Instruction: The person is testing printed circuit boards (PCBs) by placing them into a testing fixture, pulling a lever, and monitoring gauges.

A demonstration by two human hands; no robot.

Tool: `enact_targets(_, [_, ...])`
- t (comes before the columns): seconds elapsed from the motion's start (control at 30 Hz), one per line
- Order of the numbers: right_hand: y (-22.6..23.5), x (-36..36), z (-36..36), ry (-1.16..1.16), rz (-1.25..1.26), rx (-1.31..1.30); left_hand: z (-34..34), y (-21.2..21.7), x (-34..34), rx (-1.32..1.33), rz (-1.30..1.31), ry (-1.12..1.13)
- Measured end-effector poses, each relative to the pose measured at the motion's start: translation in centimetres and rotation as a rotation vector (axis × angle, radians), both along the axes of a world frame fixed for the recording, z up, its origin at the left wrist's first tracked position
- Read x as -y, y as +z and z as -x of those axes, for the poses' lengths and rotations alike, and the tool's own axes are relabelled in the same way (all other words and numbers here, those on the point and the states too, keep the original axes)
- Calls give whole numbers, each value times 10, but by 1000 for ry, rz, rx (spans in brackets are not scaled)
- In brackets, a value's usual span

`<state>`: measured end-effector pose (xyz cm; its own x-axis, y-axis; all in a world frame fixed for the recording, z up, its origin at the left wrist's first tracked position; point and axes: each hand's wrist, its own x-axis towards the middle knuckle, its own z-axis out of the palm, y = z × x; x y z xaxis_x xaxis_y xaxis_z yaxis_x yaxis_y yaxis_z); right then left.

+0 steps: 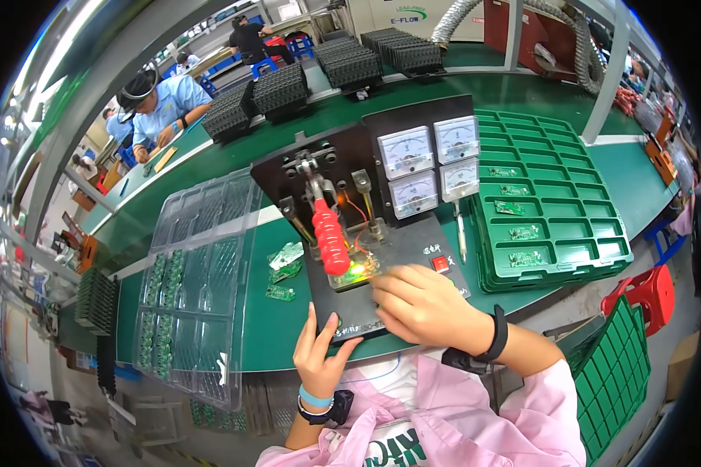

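The right grip [422, 305] is at a black fixture [411, 244].

The view comes from the left of two wide fisheye cameras worn side by side on the person's head. It faces forward and steeply down, past the pink jacket [533, 405] at the lower edge. The left hand [319, 362] and right hand [420, 307] lie close below, with the black fixture [401, 268] near the middle. The green counter [269, 338] curves across the lens, while a co-worker [163, 109] sits farther off, upper left.
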<state>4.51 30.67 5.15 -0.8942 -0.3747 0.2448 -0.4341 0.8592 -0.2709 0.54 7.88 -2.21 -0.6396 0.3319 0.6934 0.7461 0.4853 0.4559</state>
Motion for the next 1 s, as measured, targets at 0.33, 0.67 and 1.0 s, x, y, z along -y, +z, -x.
enact_targets(0.33, [22,33,40,54,184,-377,-2,-5,2,6,-8,-6])
enact_targets(0.67, [122,-2,117,132,74,-982,-1,-1,0,48,-47,-8])
enact_targets(1.0, [21,-25,47,-252,677,27,52,51,57,298,141,-139])
